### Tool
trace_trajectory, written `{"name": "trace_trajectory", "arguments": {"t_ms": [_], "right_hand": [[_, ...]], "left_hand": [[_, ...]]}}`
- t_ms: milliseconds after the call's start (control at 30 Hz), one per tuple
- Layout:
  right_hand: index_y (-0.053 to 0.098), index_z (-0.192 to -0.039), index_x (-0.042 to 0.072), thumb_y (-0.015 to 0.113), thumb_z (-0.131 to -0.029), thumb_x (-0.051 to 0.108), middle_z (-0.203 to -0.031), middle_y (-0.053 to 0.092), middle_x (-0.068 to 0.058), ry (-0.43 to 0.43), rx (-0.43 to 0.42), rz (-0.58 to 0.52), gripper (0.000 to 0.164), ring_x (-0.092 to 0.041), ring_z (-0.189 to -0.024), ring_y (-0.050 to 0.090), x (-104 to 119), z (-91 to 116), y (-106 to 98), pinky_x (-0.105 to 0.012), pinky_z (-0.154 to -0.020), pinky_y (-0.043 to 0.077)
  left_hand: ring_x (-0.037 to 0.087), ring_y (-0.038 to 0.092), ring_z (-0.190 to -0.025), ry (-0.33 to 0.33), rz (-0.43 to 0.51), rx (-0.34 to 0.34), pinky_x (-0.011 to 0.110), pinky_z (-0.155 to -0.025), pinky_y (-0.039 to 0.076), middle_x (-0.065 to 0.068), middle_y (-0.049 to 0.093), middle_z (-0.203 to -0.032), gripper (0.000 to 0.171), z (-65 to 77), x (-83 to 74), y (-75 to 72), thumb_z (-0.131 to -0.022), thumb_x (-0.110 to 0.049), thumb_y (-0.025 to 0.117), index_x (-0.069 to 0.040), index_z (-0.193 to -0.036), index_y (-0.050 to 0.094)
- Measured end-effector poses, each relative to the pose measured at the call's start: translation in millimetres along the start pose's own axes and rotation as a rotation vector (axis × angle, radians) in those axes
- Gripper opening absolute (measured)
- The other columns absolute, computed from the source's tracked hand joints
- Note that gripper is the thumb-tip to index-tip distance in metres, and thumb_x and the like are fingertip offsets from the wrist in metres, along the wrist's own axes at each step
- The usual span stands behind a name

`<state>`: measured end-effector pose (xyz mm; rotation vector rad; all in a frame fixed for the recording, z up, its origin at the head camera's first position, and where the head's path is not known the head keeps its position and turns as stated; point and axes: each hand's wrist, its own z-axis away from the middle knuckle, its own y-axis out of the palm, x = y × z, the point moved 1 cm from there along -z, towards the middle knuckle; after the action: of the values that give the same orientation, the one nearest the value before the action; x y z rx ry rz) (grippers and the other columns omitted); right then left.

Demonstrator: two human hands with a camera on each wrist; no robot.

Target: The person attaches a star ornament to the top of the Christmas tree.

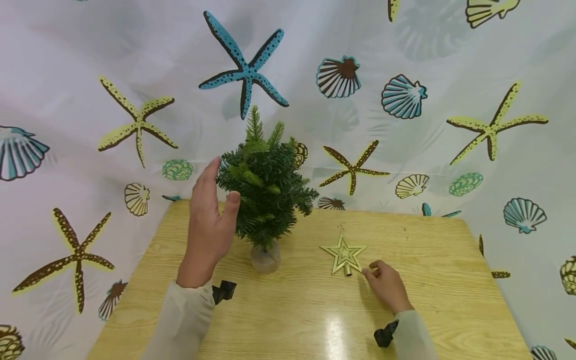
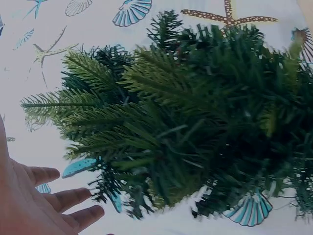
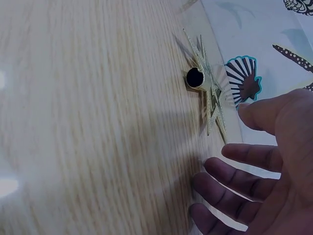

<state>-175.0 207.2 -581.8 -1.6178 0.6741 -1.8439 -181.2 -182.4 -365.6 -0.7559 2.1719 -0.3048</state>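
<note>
A small artificial Christmas tree with a pale round base stands upright on the wooden table. Just left of its branches is my left hand, raised with fingers extended and thumb apart. In the left wrist view, those fingers lie close beside the outer needles of the tree. A gold star tree topper lies on the table to the tree's right, its short tube toward me. My right hand is at the star's lower right point, loosely bent. The right wrist view shows thumb and fingers spread, nothing between them, near the star.
The light wooden table reaches back to a white cloth printed with starfish and shells, which also hangs on both sides. Black camera mounts sit at both wrists by the sleeves.
</note>
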Motion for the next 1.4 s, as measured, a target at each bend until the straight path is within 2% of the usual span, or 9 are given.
{"name": "trace_trajectory", "arguments": {"t_ms": [200, 400, 700, 800, 933, 1067, 1233, 1400], "right_hand": [[0.065, -0.123, -0.004, 0.065, -0.105, 0.030, -0.102, 0.070, -0.014, -0.004, 0.016, 0.009, 0.038, -0.026, -0.086, 0.067, 1.9, -4.6, 0.5, -0.050, -0.075, 0.055], [0.066, -0.120, -0.004, 0.067, -0.104, 0.028, -0.101, 0.068, -0.014, 0.008, 0.026, 0.021, 0.036, -0.025, -0.084, 0.065, 1.2, -11.2, 4.9, -0.049, -0.073, 0.054], [0.065, -0.108, 0.005, 0.073, -0.099, 0.030, -0.093, 0.069, -0.009, 0.062, 0.000, 0.035, 0.028, -0.021, -0.070, 0.061, 1.7, -19.1, 14.2, -0.039, -0.057, 0.047], [0.063, -0.106, 0.006, 0.075, -0.097, 0.030, -0.084, 0.066, -0.007, 0.067, -0.007, 0.039, 0.028, -0.021, -0.062, 0.056, 0.8, -20.8, 15.7, -0.037, -0.052, 0.042], [0.062, -0.105, 0.007, 0.076, -0.095, 0.029, -0.074, 0.060, -0.005, 0.077, -0.005, 0.051, 0.028, -0.021, -0.057, 0.050, -1.6, -24.6, 16.6, -0.035, -0.051, 0.038], [0.061, -0.103, 0.009, 0.077, -0.094, 0.028, -0.073, 0.060, -0.005, 0.092, -0.013, 0.075, 0.026, -0.021, -0.056, 0.047, -4.5, -29.3, 16.8, -0.035, -0.051, 0.036], [0.062, -0.094, 0.009, 0.077, -0.095, 0.023, -0.079, 0.062, -0.005, 0.112, -0.024, 0.074, 0.021, -0.021, -0.058, 0.049, -3.1, -32.3, 16.3, -0.035, -0.052, 0.037], [0.059, -0.090, 0.009, 0.077, -0.095, 0.026, -0.078, 0.060, -0.006, 0.133, -0.005, 0.056, 0.025, -0.021, -0.059, 0.050, 0.1, -30.8, 17.9, -0.035, -0.052, 0.038]], "left_hand": [[0.034, 0.036, -0.148, 0.014, 0.000, -0.011, 0.061, -0.116, 0.028, 0.013, 0.039, -0.162, 0.090, -10.8, -9.0, 1.1, -0.101, -0.075, 0.033, -0.010, -0.163, 0.031], [0.035, 0.038, -0.147, 0.043, -0.019, -0.006, 0.061, -0.116, 0.028, 0.015, 0.041, -0.160, 0.091, -20.9, -20.4, 2.5, -0.101, -0.075, 0.033, -0.007, -0.162, 0.034], [0.031, 0.039, -0.147, 0.084, -0.029, -0.003, 0.056, -0.118, 0.030, 0.013, 0.044, -0.159, 0.087, -41.1, -34.8, 3.0, -0.103, -0.072, 0.035, -0.006, -0.159, 0.039], [0.031, 0.039, -0.147, 0.078, -0.028, 0.011, 0.057, -0.118, 0.029, 0.014, 0.044, -0.159, 0.081, -44.7, -37.4, 2.9, -0.105, -0.066, 0.039, -0.005, -0.160, 0.038], [0.030, 0.039, -0.147, 0.068, -0.024, 0.009, 0.057, -0.118, 0.029, 0.014, 0.044, -0.158, 0.066, -48.6, -37.6, 2.9, -0.109, -0.047, 0.050, -0.006, -0.159, 0.040], [0.029, 0.040, -0.146, 0.058, -0.019, 0.011, 0.054, -0.117, 0.032, 0.014, 0.046, -0.157, 0.058, -52.0, -36.9, 4.7, -0.108, -0.033, 0.056, -0.005, -0.157, 0.042], [0.028, 0.042, -0.145, 0.052, 0.006, 0.008, 0.053, -0.116, 0.034, 0.014, 0.048, -0.154, 0.056, -58.9, -36.6, 8.4, -0.108, -0.032, 0.056, -0.005, -0.155, 0.045], [0.026, 0.040, -0.146, 0.034, 0.035, 0.034, 0.050, -0.117, 0.034, 0.015, 0.047, -0.155, 0.056, -63.1, -39.2, 13.0, -0.109, -0.032, 0.056, -0.003, -0.155, 0.044]]}}
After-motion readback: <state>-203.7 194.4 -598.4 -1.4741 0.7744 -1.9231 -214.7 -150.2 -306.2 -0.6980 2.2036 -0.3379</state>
